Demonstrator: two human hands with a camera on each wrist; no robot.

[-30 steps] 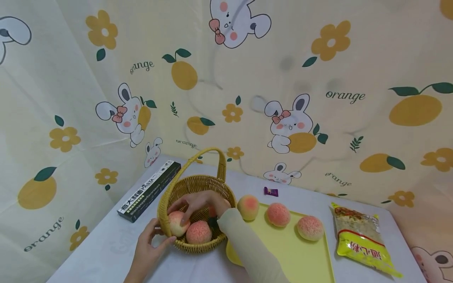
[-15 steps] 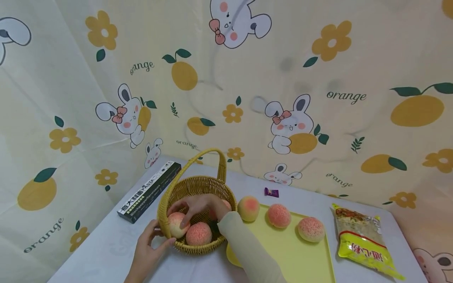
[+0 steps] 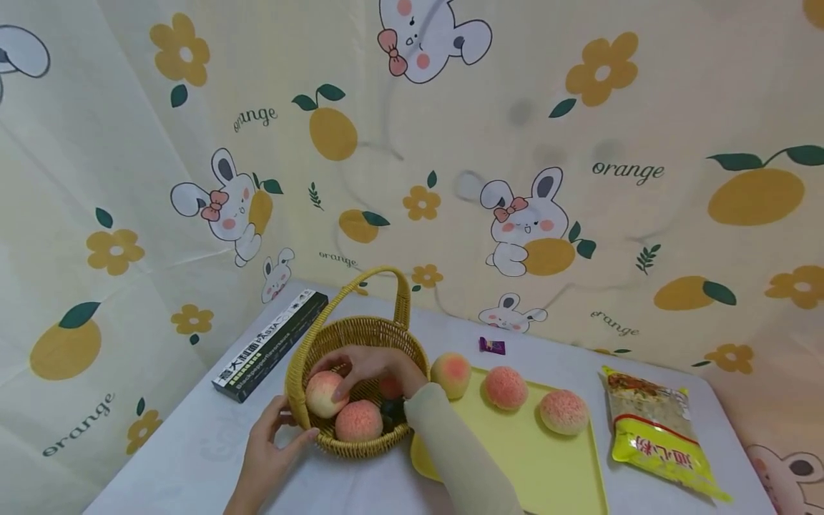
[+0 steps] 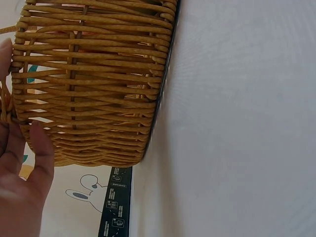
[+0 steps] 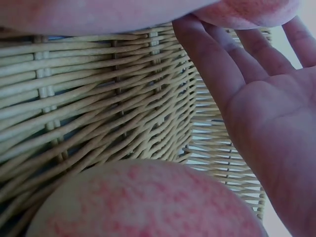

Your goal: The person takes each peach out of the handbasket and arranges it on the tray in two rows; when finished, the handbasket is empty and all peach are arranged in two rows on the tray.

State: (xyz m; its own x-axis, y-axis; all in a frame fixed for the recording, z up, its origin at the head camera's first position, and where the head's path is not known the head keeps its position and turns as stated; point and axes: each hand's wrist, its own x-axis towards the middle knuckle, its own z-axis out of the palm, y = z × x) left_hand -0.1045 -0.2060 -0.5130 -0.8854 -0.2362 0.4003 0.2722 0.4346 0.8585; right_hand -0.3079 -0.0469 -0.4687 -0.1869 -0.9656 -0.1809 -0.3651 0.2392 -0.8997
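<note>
In the head view a yellow wicker basket (image 3: 370,330) with a tall handle stands on the table. My left hand (image 3: 270,443) holds its left side by the rim near the handle's base; the left wrist view shows fingers against the weave (image 4: 89,98). Inside the basket, my right hand (image 3: 367,363) grips a pale pink peach (image 3: 325,397) at the left wall. Another peach (image 3: 358,422) lies in front of it. Partly hidden by the right wrist are a further peach (image 3: 390,388) and a dark round thing (image 3: 391,413) whose kind I cannot tell.
Right of the basket is a yellow tray (image 3: 515,465); three peaches line its far edge, one of them a speckled peach (image 3: 563,412). A pasta box (image 3: 270,347) lies at the left, a purple packet (image 3: 492,346) behind, and a yellow food bag (image 3: 659,433) at the right.
The gripped peach has risen a little, with my right hand lifting slightly. More of the dark thing shows now. My left hand keeps its hold on the basket.
</note>
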